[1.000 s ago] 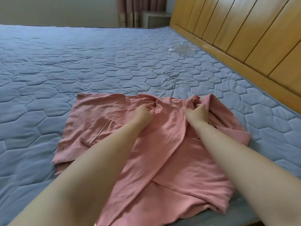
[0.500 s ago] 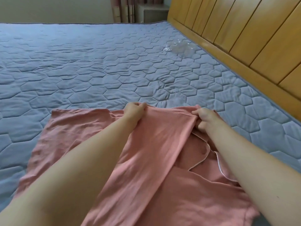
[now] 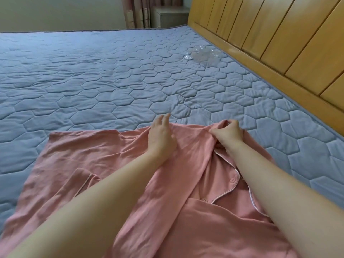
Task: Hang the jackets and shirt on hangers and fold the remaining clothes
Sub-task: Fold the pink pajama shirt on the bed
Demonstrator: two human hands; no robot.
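A pink pajama shirt (image 3: 96,157) with white piping and pink buttons lies spread on the blue quilted bed (image 3: 111,86), close to me. A folded panel runs up its middle to the far edge. My left hand (image 3: 161,135) rests flat on that far edge, fingers straight and reaching onto the quilt. My right hand (image 3: 229,132) pinches the far edge of the panel near the collar, fingers curled on the cloth. A cuffed sleeve (image 3: 81,181) lies folded over the shirt's left part.
A crumpled clear plastic bag (image 3: 203,54) lies on the bed by the wooden headboard (image 3: 279,43) at the right. A small cabinet (image 3: 171,16) and curtain stand past the bed's far end. Open quilt stretches ahead and left.
The folded panel was laid flat toward the far edge. My left hand let go of the cloth and now lies flat with straight fingers. My right hand still pinches the edge.
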